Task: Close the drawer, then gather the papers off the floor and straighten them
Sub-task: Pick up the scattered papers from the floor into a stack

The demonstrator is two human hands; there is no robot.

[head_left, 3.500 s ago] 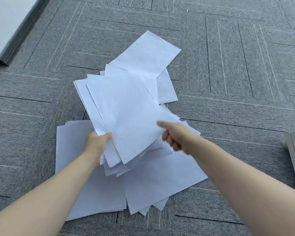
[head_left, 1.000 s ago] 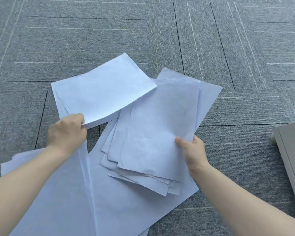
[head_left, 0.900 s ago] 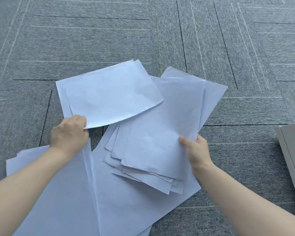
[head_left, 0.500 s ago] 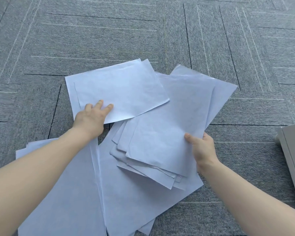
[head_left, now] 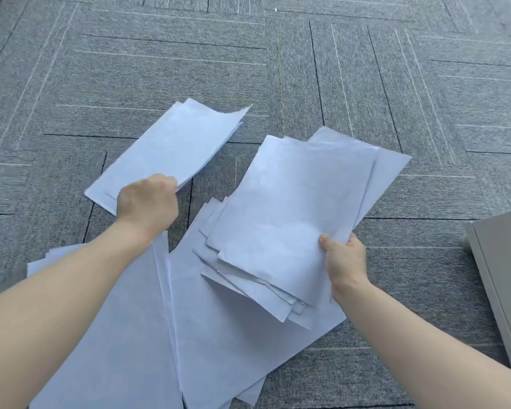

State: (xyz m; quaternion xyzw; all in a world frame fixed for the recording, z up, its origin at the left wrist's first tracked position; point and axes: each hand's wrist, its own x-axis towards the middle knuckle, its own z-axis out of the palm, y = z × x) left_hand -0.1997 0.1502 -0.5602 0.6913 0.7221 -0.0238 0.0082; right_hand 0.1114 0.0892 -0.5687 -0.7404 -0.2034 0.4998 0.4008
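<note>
Ribbed grey carpet [head_left: 278,69], thin white papers [head_left: 289,214]

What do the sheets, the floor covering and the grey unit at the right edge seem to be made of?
Sheets: thin white office paper, matte; they bend and wrinkle where the right hand and left hand grip them. Floor: grey carpet tiles, a woven ribbed pile with stripe pattern and dark seams. Grey unit: smooth, flat panels, probably painted metal or laminate; the look leaves it open.
</note>
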